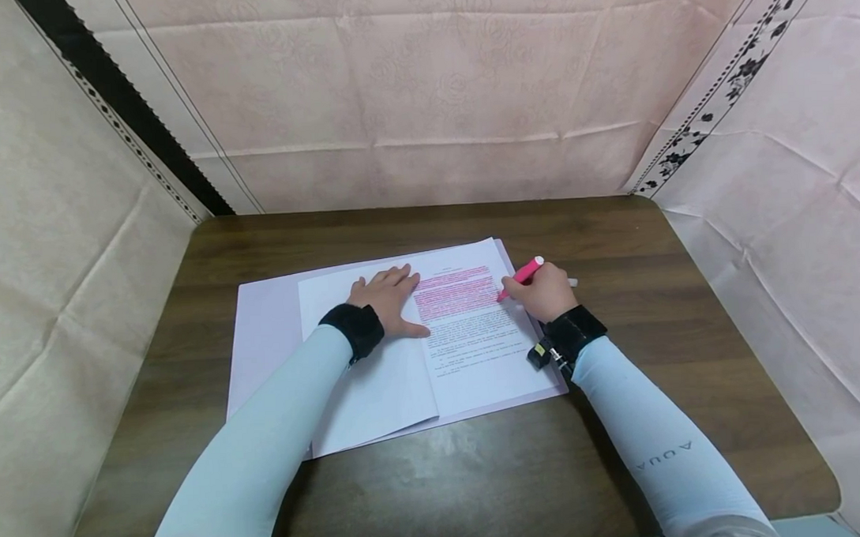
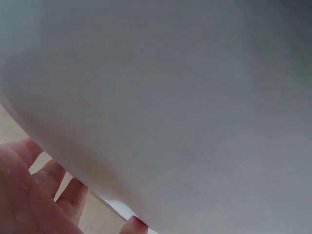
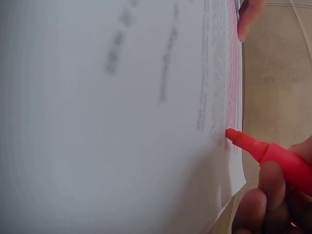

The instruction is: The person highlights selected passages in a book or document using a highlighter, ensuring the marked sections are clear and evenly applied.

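A pink highlighter (image 1: pixel 528 270) is gripped in my right hand (image 1: pixel 548 293), its tip at the right end of a text line. In the right wrist view the highlighter's orange-red tip (image 3: pixel 234 135) meets the printed page. Pink strokes cover the upper lines of that page (image 1: pixel 469 378); the lower lines are plain black print. My left hand (image 1: pixel 388 297) rests with fingers spread on the blank left-hand page (image 1: pixel 370 389), its thumb reaching the fold. The left wrist view shows mostly blurred white paper (image 2: pixel 185 107), with the fingers at its edge.
Under the pages lies a pale lilac folder (image 1: pixel 265 329), open on a dark wooden table (image 1: pixel 452 481). Part of a white object (image 1: pixel 573 282) shows just beyond my right hand. Light patterned cloth (image 1: pixel 424 87) hangs behind the table and along both sides.
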A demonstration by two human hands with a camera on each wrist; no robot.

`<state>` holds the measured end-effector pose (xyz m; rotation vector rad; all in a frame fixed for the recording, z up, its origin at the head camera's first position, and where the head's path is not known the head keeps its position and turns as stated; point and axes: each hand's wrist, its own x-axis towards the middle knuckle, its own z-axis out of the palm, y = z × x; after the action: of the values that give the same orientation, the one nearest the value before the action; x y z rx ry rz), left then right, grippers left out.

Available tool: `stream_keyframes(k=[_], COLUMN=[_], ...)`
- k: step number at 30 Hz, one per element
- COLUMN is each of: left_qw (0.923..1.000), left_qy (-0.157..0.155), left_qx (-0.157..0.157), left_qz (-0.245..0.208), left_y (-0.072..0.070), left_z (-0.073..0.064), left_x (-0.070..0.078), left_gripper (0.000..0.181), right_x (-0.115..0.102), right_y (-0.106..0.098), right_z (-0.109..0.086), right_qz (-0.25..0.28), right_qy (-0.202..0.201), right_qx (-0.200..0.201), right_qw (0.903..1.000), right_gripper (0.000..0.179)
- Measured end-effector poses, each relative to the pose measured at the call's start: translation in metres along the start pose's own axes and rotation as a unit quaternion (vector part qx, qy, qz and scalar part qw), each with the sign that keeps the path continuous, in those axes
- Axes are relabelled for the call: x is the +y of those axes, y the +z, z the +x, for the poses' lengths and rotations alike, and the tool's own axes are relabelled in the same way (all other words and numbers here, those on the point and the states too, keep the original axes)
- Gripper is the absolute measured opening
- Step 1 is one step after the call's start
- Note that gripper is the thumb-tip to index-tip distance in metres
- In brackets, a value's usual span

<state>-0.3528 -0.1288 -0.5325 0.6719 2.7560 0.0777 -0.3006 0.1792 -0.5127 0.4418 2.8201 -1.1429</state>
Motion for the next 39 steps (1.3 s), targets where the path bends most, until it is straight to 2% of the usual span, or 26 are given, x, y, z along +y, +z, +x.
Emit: stream_keyframes(k=[19,26,29,34,39], left_qw=[0.9999,0.9999,0.9999,0.9999,0.9999], left_qy=[0.002,0.004,0.008,0.002,0.000], left_qx=[-0.010,-0.005,-0.003,-0.004,-0.006], left_qz=[-0.012,-0.009,-0.013,-0.013,-0.014], left_y=[-0.001,0.000,0.001,-0.001,-0.005], left_z=[-0.005,-0.002,-0.001,-0.001,-0.005], left_x=[-0.003,-0.005,-0.004,-0.003,0.000], left_gripper=[0.122,0.123,0.123,0.122,0.120], right_x=[-0.010,-0.030,-0.041,-0.060,-0.067], right_y=[0.004,0.007,0.014,0.036,0.061], right_z=[0.000,-0.007,-0.014,-0.025,-0.028], right_qz=[-0.039,-0.077,-0.058,-0.002,0.031], right_qy=[-0.010,-0.045,-0.066,-0.103,-0.114], right_qx=[-0.006,-0.006,-0.016,-0.070,-0.102], right_qw=[0.9992,0.9960,0.9960,0.9922,0.9877], right_gripper=[0.034,0.035,0.035,0.035,0.032])
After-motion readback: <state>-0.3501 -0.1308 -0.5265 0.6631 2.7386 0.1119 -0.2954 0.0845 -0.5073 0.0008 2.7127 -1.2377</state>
